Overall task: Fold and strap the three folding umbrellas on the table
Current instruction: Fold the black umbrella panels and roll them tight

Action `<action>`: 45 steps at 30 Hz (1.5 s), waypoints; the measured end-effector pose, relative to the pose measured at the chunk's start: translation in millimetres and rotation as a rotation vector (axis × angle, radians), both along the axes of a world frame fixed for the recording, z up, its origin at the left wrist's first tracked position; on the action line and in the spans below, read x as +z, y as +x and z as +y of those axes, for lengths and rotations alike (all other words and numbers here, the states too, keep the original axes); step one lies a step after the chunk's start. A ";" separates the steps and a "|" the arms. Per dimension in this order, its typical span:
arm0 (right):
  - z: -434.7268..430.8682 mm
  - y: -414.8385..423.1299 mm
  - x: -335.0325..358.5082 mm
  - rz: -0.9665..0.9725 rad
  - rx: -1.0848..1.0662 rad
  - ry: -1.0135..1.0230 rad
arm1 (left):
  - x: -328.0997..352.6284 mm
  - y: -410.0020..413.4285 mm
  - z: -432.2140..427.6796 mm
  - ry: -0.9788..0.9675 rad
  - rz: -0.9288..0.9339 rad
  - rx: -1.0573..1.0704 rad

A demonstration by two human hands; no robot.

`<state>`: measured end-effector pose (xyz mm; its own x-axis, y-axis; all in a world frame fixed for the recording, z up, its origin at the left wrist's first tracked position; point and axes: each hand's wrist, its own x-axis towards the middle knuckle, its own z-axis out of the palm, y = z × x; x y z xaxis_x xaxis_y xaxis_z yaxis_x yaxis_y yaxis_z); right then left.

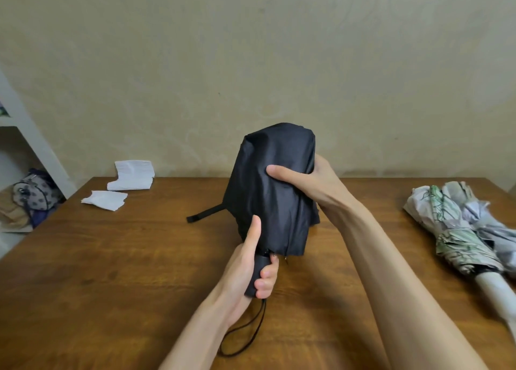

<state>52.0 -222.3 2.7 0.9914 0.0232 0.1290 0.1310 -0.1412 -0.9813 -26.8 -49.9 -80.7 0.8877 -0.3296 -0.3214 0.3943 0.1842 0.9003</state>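
Black umbrella (275,191): held upright over the middle of the bench (111,272), canopy collapsed but loose and baggy, not yet wrapped.

Your left hand (240,266): fingers curled round the black handle (254,274), thumb pointing up along the lower canopy edge.

Your right hand (312,180): grips the fabric on the right side of the canopy, thumb pressed across the front, the other fingers hidden behind the cloth.

Strap (205,213): sticks out to the left from the canopy, hanging free.

Wrist cord (245,330): loops down from the handle's base beside your left forearm.

Right edge of the bench: two more umbrellas lying side by side, touching. One has a green leaf print (452,230), one is pale grey (497,230). Both are loosely bunched and unstrapped. A cream handle (494,288) points toward the near right corner.

Far left corner: white paper stacks (131,177).
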 end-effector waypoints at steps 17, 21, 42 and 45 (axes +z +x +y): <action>23.8 16.6 -3.0 -0.052 -0.316 -0.244 | -30.9 -4.3 -26.5 0.752 -0.704 0.605; 31.0 17.8 -1.7 -0.047 -0.336 -0.260 | -30.8 -4.0 -22.0 0.718 -0.759 0.632; -44.5 -9.0 -5.2 -0.222 -0.218 -0.241 | -20.2 15.4 10.6 0.328 -0.408 0.580; -59.2 -12.3 -8.7 -0.182 -0.124 -0.134 | -20.5 16.4 11.0 0.289 -0.370 0.534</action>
<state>39.6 -281.5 -6.0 0.9485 -0.0680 0.3094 0.2773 -0.2940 -0.9147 -10.4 -38.9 -101.2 0.9720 0.2337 0.0234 -0.0242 0.0002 0.9997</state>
